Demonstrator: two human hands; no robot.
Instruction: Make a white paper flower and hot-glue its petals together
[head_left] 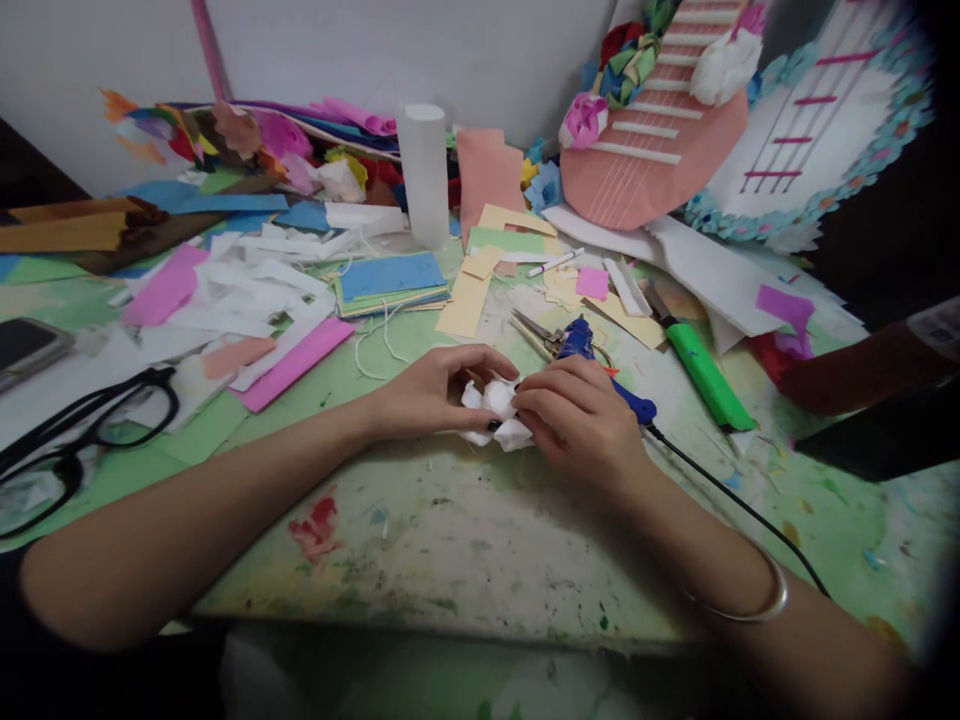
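Between my two hands sits a white paper flower (499, 400) with crumpled, petal-like edges, just above the paint-stained table. My left hand (442, 390) curves round its left side, thumb in front and fingers behind. From the right, my right hand (577, 410) pinches the flower's edge with bent fingers. Part of the flower is hidden by the fingers. Right behind my right hand lie a blue glue gun (577, 338), its black cord running to the lower right, and scissors (534, 330) with the blades pointing left.
A green-handled cutter (705, 370) lies to the right. Black glasses (112, 420) and a phone (30, 350) are at left, near white paper strips (247, 270). Behind stand a white paper cylinder (424, 175) and a pink paper guitar (645, 160). Another person's arm (847, 365) rests at right.
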